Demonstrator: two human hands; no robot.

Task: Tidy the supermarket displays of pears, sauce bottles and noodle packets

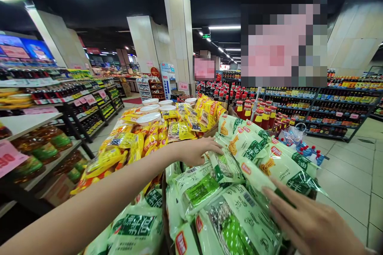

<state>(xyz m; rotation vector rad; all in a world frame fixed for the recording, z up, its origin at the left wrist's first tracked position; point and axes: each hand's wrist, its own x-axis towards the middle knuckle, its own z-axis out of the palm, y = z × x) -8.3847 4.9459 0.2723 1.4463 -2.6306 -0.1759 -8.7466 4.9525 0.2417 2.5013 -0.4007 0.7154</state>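
Observation:
My left hand (199,152) reaches across from the left, its fingers stretched out and resting on green-and-white noodle packs. Just below its fingertips lies a pack with a clear window (227,165). At the lower right, my right hand (314,219) is slightly blurred. Its fingers close on the end of a pale green noodle pack (254,175) tilted on edge, whose dark green end shows between them. More noodle packs (236,215) lie around and under both hands, some with green noodles visible through their windows.
Yellow bags (119,139) and white bowls (149,118) fill the display at left, behind a divider (164,207). Red-capped sauce jars (259,115) stand behind the packs. Bottle shelves (332,107) line the right, oil shelves (56,163) the left. A blurred-out sign rises above.

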